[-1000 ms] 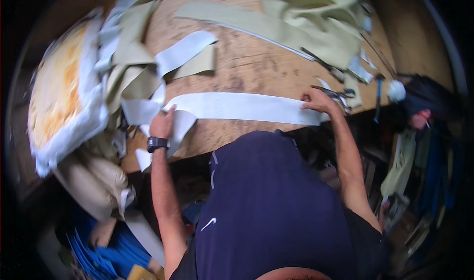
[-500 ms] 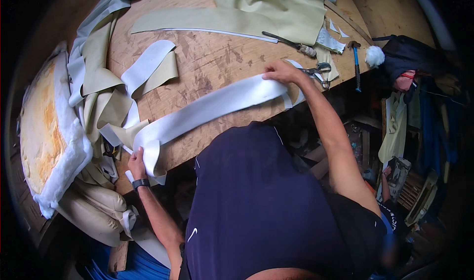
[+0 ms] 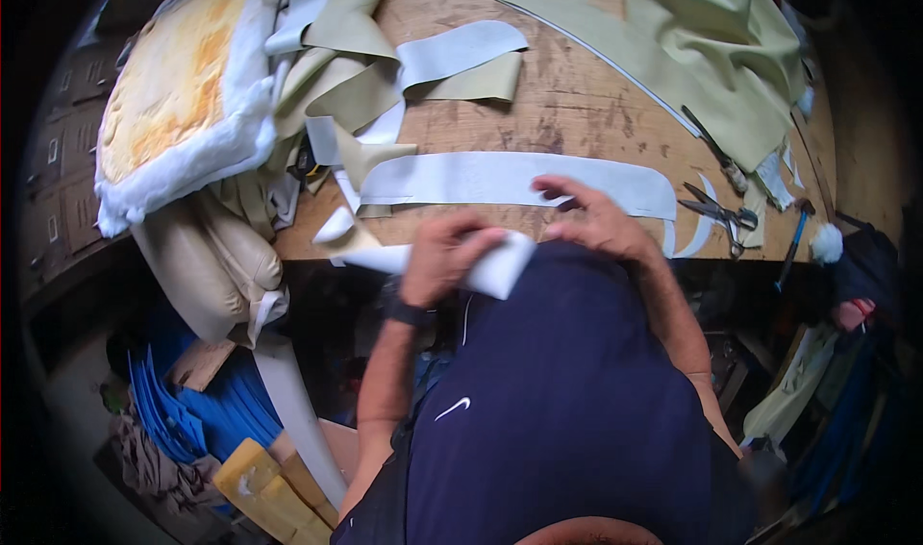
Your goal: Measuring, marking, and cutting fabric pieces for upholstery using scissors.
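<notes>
Wood fills most of what we look down on: a scuffed bench (image 3: 577,112) strewn with olive fabric pieces (image 3: 711,36), a foam cushion (image 3: 183,93) at its left end and scissors (image 3: 716,209) near its right edge. We are folding a long pale strip (image 3: 510,178) that lies flat along the near edge. Our left hand (image 3: 444,257) has its fingers clamped on the strip's folded end just off the bench, while our right hand (image 3: 601,220) presses down with fingers spread. Next, we judge, comes aligning the fold's edges squarely.
</notes>
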